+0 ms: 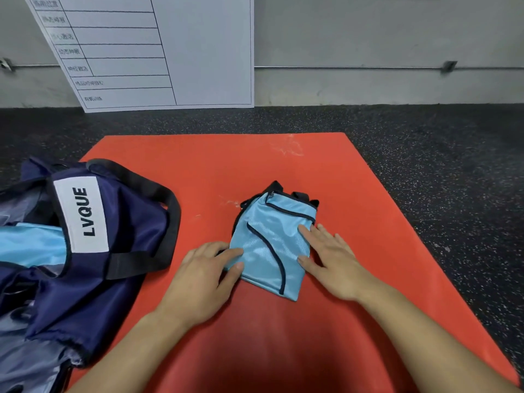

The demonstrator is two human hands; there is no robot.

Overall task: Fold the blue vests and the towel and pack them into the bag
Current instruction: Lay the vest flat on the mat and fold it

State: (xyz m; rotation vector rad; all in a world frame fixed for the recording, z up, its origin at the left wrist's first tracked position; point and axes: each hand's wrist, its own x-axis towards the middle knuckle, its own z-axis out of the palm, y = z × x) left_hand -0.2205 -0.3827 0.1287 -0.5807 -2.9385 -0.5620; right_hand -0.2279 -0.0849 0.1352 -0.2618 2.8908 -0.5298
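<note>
**Blue vest folded small, ready for the bag**

Blue vest point(269, 245), a shiny light-blue mesh garment with dark piping, is lying folded into a compact packet near the middle of the flat orange-red mat point(354, 194), and you are working it from both sides. Your left hand point(204, 276) is resting at the packet's nine o'clock edge, thumb and forefinger closing on the fabric there in what looks like a light pinch, the remaining fingers tucked at the edge. Your right hand point(331, 259) is lying flat and open at the three o'clock edge, straight fingers pressing down on the cloth.

By my reading, you are finishing the fold on this vest: smoothing and squaring it before lifting. The black straps are bunching out at the packet's twelve o'clock end, so the fold is not perfectly tidy there.

Over at nine o'clock from the vest, well apart from it, the navy fabric duffel bag point(127, 222) with black webbing handles and a white LVQUE label is sitting half on the mat with its mouth gaping. More light-blue fabric point(31, 245) is showing inside, which suggests one vest is already packed. I cannot see a towel anywhere.

Your next move is likely calling for a grip from both sides, fingers sliding underneath so the layers are not springing apart, then a carry toward nine o'clock and into the bag's opening. Slippery mesh like this is probably going to unfold if you are lifting it by one edge only.
</note>
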